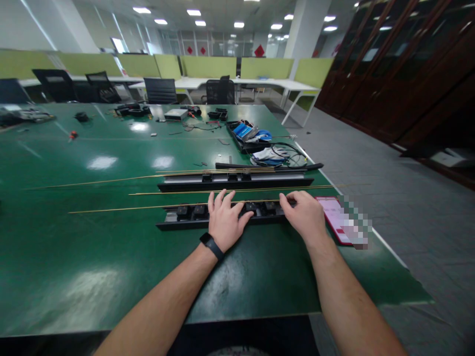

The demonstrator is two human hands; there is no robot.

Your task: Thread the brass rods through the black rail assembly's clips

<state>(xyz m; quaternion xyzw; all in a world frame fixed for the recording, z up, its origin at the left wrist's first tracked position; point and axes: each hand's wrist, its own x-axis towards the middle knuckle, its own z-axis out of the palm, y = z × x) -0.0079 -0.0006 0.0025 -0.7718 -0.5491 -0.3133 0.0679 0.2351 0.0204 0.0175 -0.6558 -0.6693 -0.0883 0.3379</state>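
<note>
One green table (122, 272) lies under two bare hands. The left hand (225, 222), a black band (211, 246) on its wrist, rests palm down with fingers spread wide across one dark channel (185, 225) and one thin brass-colored rod (111, 210). The right hand (305, 215) is curled narrow at the channel's right part, thumb and forefinger close together by that rod; whether they grip it cannot be told. Four black blocks (199, 211) show in the channel; the left hand may hide more. One red-edged phone (330, 212) lies right of the right hand, its screen writing unreadable. Just beyond are more thin rods (163, 193), too close together to count, and a second channel (185, 187) with three visible blocks (232, 177). Farther off come one dark curved strip (315, 166), pale gloves (269, 155), one black tray (256, 148) of blue items and, at the back, three red diamonds (259, 50).
</note>
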